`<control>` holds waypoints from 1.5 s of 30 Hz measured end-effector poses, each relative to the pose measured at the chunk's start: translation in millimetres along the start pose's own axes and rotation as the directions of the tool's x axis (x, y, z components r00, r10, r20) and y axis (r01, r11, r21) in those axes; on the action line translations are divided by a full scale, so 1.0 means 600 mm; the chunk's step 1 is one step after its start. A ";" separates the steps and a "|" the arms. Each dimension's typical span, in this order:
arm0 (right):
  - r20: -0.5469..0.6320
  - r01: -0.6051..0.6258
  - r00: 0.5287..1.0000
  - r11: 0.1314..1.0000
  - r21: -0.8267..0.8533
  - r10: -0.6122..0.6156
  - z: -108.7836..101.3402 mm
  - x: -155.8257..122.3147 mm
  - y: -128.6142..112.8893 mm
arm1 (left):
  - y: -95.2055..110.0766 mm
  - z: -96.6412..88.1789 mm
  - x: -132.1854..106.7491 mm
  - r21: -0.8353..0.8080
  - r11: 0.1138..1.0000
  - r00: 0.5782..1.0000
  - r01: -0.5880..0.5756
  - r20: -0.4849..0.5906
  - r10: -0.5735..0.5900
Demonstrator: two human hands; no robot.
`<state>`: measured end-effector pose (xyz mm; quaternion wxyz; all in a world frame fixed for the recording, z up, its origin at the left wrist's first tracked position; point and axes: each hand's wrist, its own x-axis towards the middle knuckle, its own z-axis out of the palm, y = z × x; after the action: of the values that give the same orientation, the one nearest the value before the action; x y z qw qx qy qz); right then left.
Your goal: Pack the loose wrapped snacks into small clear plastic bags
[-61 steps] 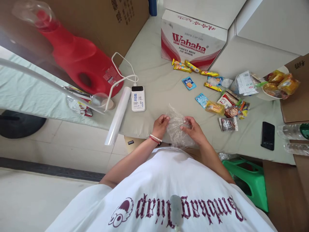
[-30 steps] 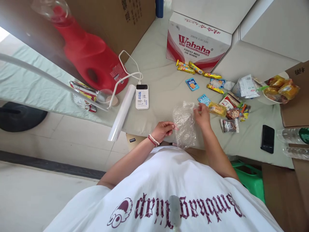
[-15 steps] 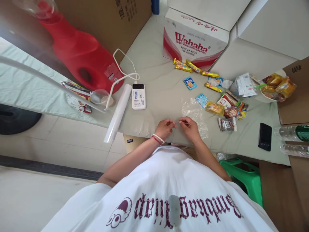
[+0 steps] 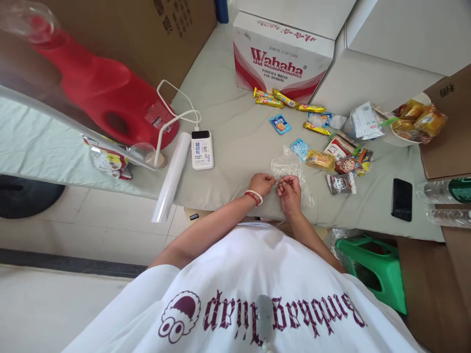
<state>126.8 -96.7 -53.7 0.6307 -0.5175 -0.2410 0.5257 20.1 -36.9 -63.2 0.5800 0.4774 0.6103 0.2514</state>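
Two pinches: left hand (image 4: 262, 184), right hand (image 4: 290, 192) fingers closed on clear bag (image 4: 291, 168) edge, rest lying beyond fingers. We'd set grips close, rub layers apart.

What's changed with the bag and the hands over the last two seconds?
The clear plastic bag, held up in both hands two seconds ago, now lies flat on the table beside the snack packets. The left hand and right hand pinch at its near edge. The power bank and phone stayed put.
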 end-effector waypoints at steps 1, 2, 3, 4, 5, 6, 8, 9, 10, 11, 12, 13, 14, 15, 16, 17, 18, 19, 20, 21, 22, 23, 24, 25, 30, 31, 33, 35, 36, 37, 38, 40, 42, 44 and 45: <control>0.001 -0.007 1.000 1.000 0.015 0.007 0.000 -0.001 -0.003 | -0.001 0.001 0.002 0.002 1.000 1.000 -0.001 -0.006 0.001; 0.002 -0.014 1.000 1.000 0.024 0.014 0.000 -0.002 -0.006 | -0.002 0.002 0.003 0.000 1.000 1.000 -0.003 -0.011 0.003; 0.002 -0.021 1.000 0.999 0.031 0.021 -0.001 -0.002 -0.008 | -0.003 0.003 0.003 -0.005 1.000 1.000 -0.005 -0.013 0.005; -0.001 -0.029 1.000 0.999 0.041 0.029 -0.002 -0.002 -0.010 | -0.004 0.003 0.003 -0.016 1.000 1.000 -0.007 -0.013 0.007; -0.004 -0.039 0.999 0.998 0.055 0.040 -0.003 -0.002 -0.012 | -0.005 0.004 0.002 -0.030 1.000 1.000 -0.008 -0.012 0.008; -0.008 -0.054 0.998 0.996 0.071 0.054 -0.005 -0.001 -0.013 | -0.006 0.004 0.000 -0.047 0.999 1.000 -0.008 -0.010 0.008; -0.021 -0.087 0.996 0.992 0.088 0.090 -0.010 0.002 -0.015 | -0.007 0.003 -0.003 -0.082 0.997 1.000 -0.006 -0.004 0.005; -0.028 -0.103 0.994 0.991 0.083 0.106 -0.013 0.004 -0.016 | -0.009 0.002 -0.004 -0.097 0.995 1.000 -0.005 -0.001 0.004; -0.035 -0.117 0.992 0.991 0.066 0.119 -0.015 0.006 -0.016 | -0.010 0.001 -0.005 -0.108 0.994 1.000 -0.004 0.001 0.004; -0.043 -0.127 0.991 0.991 0.043 0.129 -0.017 0.008 -0.017 | -0.012 0.000 -0.006 -0.115 0.993 1.000 -0.004 0.002 0.004; -0.049 -0.133 0.990 0.991 0.019 0.134 -0.018 0.010 -0.016 | -0.014 -0.001 -0.006 -0.117 0.993 1.000 -0.006 -0.002 0.006; -0.054 -0.137 0.989 0.991 -0.004 0.137 -0.019 0.011 -0.016 | -0.015 -0.002 -0.006 -0.115 0.993 1.000 -0.010 -0.012 0.008; -0.058 -0.140 0.989 0.990 -0.023 0.138 -0.018 0.013 -0.015 | -0.017 -0.003 -0.006 -0.109 0.994 1.000 -0.014 -0.029 0.011; -0.062 -0.141 0.988 0.989 -0.036 0.139 -0.018 0.014 -0.015 | -0.018 -0.003 -0.005 -0.101 0.995 0.999 -0.018 -0.052 0.013; -0.065 -0.142 0.988 0.989 -0.042 0.139 -0.017 0.015 -0.014 | -0.018 -0.003 -0.004 -0.092 0.996 0.997 -0.021 -0.077 0.014; -0.066 -0.142 0.988 0.989 -0.042 0.139 -0.016 0.015 -0.014 | -0.017 -0.002 -0.003 -0.083 0.996 0.995 -0.024 -0.099 0.016; -0.066 -0.142 0.988 0.989 -0.037 0.139 -0.016 0.016 -0.013 | -0.016 -0.002 -0.001 -0.075 0.997 0.993 -0.026 -0.113 0.017; -0.066 -0.142 0.988 0.989 -0.031 0.140 -0.016 0.016 -0.013 | -0.014 -0.001 0.000 -0.068 0.997 0.993 -0.027 -0.118 0.019; -0.063 -0.143 0.988 0.989 -0.028 0.141 -0.016 0.016 -0.013 | -0.011 0.000 0.001 -0.062 0.998 0.993 -0.030 -0.115 0.022; -0.061 -0.144 0.988 0.989 -0.028 0.142 -0.016 0.016 -0.013 | -0.009 0.000 0.003 -0.058 0.998 0.994 -0.032 -0.108 0.026; -0.060 -0.144 0.988 0.989 -0.033 0.142 -0.016 0.015 -0.014 | -0.006 0.001 0.004 -0.056 0.998 0.995 -0.034 -0.099 0.028; -0.059 -0.143 0.988 0.989 -0.042 0.141 -0.017 0.015 -0.014 | -0.004 0.001 0.004 -0.058 0.998 0.996 -0.036 -0.089 0.030; -0.059 -0.140 0.989 0.989 -0.055 0.137 -0.017 0.014 -0.014 | -0.002 0.002 0.005 -0.062 0.997 0.996 -0.037 -0.078 0.032; -0.060 -0.135 0.990 0.988 -0.071 0.131 -0.016 0.013 -0.015 | -0.001 0.002 0.004 -0.069 0.997 0.997 -0.038 -0.067 0.034; -0.040 -0.106 0.994 0.965 -0.240 0.099 -0.011 0.010 -0.015 | 0.000 0.002 -0.002 -0.136 0.989 0.998 -0.054 -0.016 0.053; -0.030 -0.099 0.995 0.956 -0.277 0.094 -0.011 0.010 -0.016 | -0.001 0.002 -0.004 -0.154 0.986 0.998 -0.058 -0.007 0.058; -0.017 -0.085 0.996 0.941 -0.327 0.084 -0.009 0.011 -0.019 | -0.003 0.000 -0.009 -0.192 0.979 0.998 -0.063 0.008 0.065; -0.021 -0.080 0.997 0.945 -0.317 0.078 -0.009 0.011 -0.026 | -0.004 -0.005 -0.015 -0.236 0.969 0.997 -0.065 0.019 0.072; -0.023 -0.087 0.996 0.952 -0.295 0.084 -0.009 0.011 -0.030 | -0.003 -0.007 -0.020 -0.261 0.963 0.997 -0.067 0.023 0.076; -0.022 -0.099 0.995 0.959 -0.266 0.096 -0.008 0.010 -0.035 | -0.003 -0.010 -0.025 -0.286 0.956 0.996 -0.069 0.026 0.080; -0.018 -0.115 0.993 0.965 -0.237 0.114 -0.007 0.008 -0.040 | -0.001 -0.012 -0.031 -0.309 0.948 0.996 -0.073 0.028 0.086; 0.000 -0.146 0.989 0.970 -0.197 0.149 -0.003 0.003 -0.049 | 0.005 -0.014 -0.042 -0.378 0.923 0.996 -0.067 0.035 0.087; 0.014 -0.165 0.985 0.970 -0.178 0.171 0.007 -0.004 -0.053 | 0.011 -0.012 -0.050 -0.458 0.888 0.999 -0.033 0.019 0.047; 0.027 -0.170 0.984 0.971 -0.168 0.177 0.020 -0.010 -0.052 | 0.016 -0.010 -0.052 -0.509 0.861 0.999 0.003 -0.033 -0.023; 0.030 -0.166 0.984 0.972 -0.168 0.173 0.027 -0.013 -0.051 | 0.018 -0.009 -0.051 -0.513 0.858 0.996 0.012 -0.070 -0.056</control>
<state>122.9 -94.7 -18.5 0.5332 -0.5745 -0.2526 0.5673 13.9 -57.8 -38.6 0.6647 0.2846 0.5534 0.4135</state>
